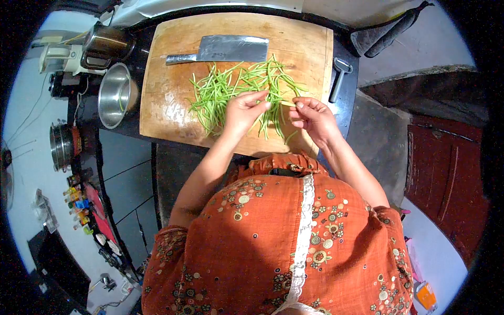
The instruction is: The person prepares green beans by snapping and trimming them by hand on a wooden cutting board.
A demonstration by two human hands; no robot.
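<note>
Thin green vegetable stems (215, 97) lie in a loose, tangled pile on a wooden cutting board (168, 105). My left hand (243, 113) is over the front of the pile, thumb and forefinger drawn together at a stem. Just to its right, my right hand (316, 118) pinches the end of a short pale green stem (288, 103) between thumb and forefinger. Its other fingers are curled. Behind the pile a broad cleaver (233, 48) lies flat on the board, its handle to the left.
Left of the board stands a steel bowl (113, 97) with a green strip inside, near a steel pot (107, 44). A peeler (341, 79) lies on the dark counter at the right. Dark cloth (391, 34) hangs at the upper right. A reddish-brown door (446, 178) stands at the right.
</note>
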